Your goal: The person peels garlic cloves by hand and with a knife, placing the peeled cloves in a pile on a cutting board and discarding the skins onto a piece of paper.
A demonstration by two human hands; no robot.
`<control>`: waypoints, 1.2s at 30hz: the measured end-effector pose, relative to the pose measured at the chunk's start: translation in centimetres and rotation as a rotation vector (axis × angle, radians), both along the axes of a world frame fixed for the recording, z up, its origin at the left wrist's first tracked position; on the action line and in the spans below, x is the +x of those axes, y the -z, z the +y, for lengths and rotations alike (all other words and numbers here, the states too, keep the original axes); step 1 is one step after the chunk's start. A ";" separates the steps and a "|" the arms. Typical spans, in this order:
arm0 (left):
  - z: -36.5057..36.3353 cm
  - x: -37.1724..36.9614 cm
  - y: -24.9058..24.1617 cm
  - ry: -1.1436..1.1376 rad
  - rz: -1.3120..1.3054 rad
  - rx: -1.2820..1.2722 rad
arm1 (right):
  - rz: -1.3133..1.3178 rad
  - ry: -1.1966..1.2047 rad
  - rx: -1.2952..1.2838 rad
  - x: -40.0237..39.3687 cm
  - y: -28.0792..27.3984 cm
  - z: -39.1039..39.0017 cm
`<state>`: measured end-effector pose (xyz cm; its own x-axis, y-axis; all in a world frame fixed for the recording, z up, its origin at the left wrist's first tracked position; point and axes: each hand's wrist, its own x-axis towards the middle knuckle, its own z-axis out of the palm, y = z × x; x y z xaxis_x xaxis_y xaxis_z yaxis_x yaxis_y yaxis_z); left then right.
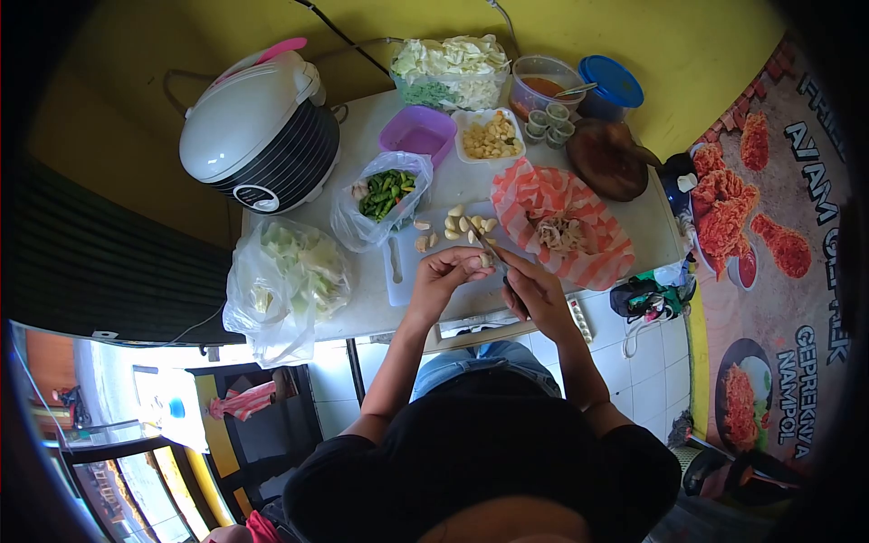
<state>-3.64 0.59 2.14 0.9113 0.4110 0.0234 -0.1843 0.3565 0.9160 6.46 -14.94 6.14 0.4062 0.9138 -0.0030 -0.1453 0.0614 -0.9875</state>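
Pinched in the fingers of my left hand (445, 276) is a small pale garlic clove (486, 261). My right hand (536, 291) is closed around a knife (482, 239), whose blade points away from me beside the clove. Under both hands lies a white cutting board (396, 276). Several peeled garlic cloves (455, 223) are gathered on it just beyond my fingers, with a few unpeeled pieces (423, 242) to their left. To the right, a red-and-white striped plastic bag (605, 246) holds papery skins (561, 234).
Around the board are a bag of green chilies (387, 195), a bag of cabbage (288, 271), a purple container (418, 132), a white tub of yellowish pieces (490, 136) and a stone mortar (608, 161). A rice cooker (258, 131) stands at the back left.
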 end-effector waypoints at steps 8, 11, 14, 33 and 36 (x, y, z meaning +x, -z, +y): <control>0.2 1.8 0.0 -0.077 0.037 -0.020 | -0.118 0.050 -0.002 1.0 -0.1 0.4; 0.4 2.2 -0.2 -0.098 0.028 0.025 | -0.238 0.082 0.013 1.3 0.0 0.8; 0.6 2.6 -0.5 -0.114 0.019 0.057 | -0.302 0.113 0.017 1.6 0.3 1.0; -0.1 4.4 -1.1 -0.194 0.014 0.108 | -0.228 0.228 0.026 2.5 1.7 2.4; -0.3 4.8 -0.9 -0.214 0.058 0.084 | -0.147 0.241 0.055 2.4 2.1 2.3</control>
<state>1.15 0.32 3.00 0.8046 0.5936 0.0156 -0.1933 0.2369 0.9521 8.89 -12.62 4.08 0.6038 0.7883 0.1184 0.0242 0.1304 -0.9912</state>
